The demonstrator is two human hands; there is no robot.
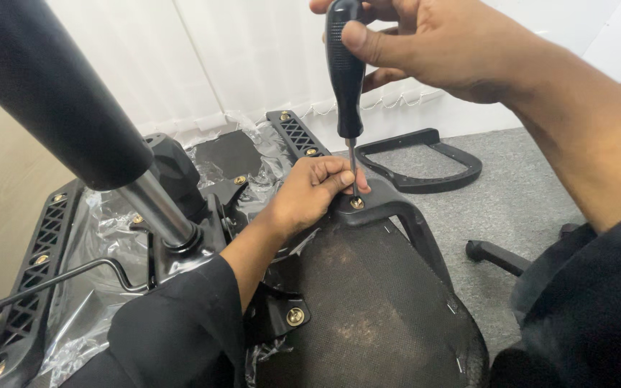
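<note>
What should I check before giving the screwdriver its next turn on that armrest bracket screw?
1. Screwdriver tip seated in the brass screw: ok, the shaft runs straight down onto its head.
2. Right hand grip on the handle: ok, fingers wrapped around the top.
3. Left hand steadying: ok, its fingertips pinch the shaft just above the screw.
4. Armrest bracket flat against the seat underside: cannot tell, the left hand covers part of the joint.
5. Screw fully home: cannot tell from this angle.
6. Second armrest: ok, lying on the carpet, apart from the work.
</note>
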